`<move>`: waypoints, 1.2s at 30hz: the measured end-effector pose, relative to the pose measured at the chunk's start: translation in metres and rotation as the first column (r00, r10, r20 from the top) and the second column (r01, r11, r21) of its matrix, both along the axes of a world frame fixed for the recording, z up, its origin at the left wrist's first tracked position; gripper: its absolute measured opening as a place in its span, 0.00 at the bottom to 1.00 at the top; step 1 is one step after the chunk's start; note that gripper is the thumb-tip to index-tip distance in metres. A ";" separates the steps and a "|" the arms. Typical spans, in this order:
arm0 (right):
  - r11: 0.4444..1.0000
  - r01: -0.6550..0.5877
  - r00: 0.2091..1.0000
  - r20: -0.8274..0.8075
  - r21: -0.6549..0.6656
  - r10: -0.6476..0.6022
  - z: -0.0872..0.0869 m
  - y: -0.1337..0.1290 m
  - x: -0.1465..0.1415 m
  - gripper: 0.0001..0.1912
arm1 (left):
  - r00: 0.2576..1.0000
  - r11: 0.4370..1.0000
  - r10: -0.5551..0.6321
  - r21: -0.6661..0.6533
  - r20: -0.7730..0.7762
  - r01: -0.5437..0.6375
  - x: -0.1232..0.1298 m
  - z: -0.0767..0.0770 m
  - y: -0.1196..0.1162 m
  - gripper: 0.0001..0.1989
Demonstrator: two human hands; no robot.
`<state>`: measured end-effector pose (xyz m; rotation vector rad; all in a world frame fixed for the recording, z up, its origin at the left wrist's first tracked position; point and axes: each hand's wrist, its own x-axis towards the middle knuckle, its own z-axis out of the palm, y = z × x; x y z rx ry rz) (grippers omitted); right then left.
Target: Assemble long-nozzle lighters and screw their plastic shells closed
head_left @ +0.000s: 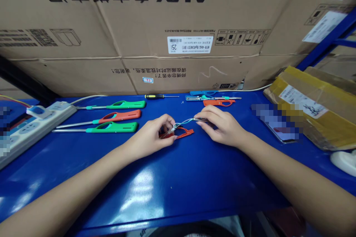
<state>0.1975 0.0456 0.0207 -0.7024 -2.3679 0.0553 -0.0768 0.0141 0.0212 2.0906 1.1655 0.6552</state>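
A huge brown cardboard box (pixel 133 18) with upside-down "AUX" and Chinese print spans the top of the frame, behind a glossy blue surface (pixel 205 177). At the right is a crumpled cardboard package (pixel 306 107) wrapped in yellow tape; at the left edge, a long white power strip (pixel 33 126). The left hand (pixel 155 133), in the centre of the frame, has its fingers curled around a small clear piece (pixel 169 132), while the right hand (pixel 222 124), to its right, pinches a thin metallic piece (pixel 200 119). Near the right package lies a flat dark phone (pixel 278 126), partly pixelated. Left of centre lie three long-nosed lighters: a green one (pixel 126 104), an orange one (pixel 121 116) and another green one (pixel 115 127). Just beside the left thumb is an orange plastic shell (pixel 185 133); whether the hand also grips it, I cannot tell. Above centre are a blue shell (pixel 204 92), a clear-bodied inner assembly (pixel 193 98) and a second orange shell (pixel 218 103), near a black-and-yellow screwdriver (pixel 154 96). Slim white and blue wires (pixel 185 121) run between the hands.
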 end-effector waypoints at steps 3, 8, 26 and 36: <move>0.999 -0.020 0.999 -0.028 0.035 0.021 0.000 -0.001 -0.001 0.09 | 1.000 0.999 0.020 0.036 -0.009 -0.019 0.002 -0.002 -0.001 0.20; 1.000 -0.015 1.000 -0.014 0.028 0.015 0.000 -0.002 -0.001 0.10 | 0.999 0.987 0.027 0.159 -0.030 -0.022 0.004 0.000 -0.001 0.12; 0.975 0.123 0.961 0.268 -0.184 -0.071 -0.013 0.013 -0.005 0.09 | 0.972 0.953 0.145 0.291 -0.185 -0.087 -0.012 -0.013 0.017 0.15; 0.964 0.211 0.948 0.274 -0.163 -0.162 -0.005 0.016 0.005 0.09 | 0.934 0.924 0.196 0.376 -0.300 -0.073 -0.009 0.000 0.007 0.12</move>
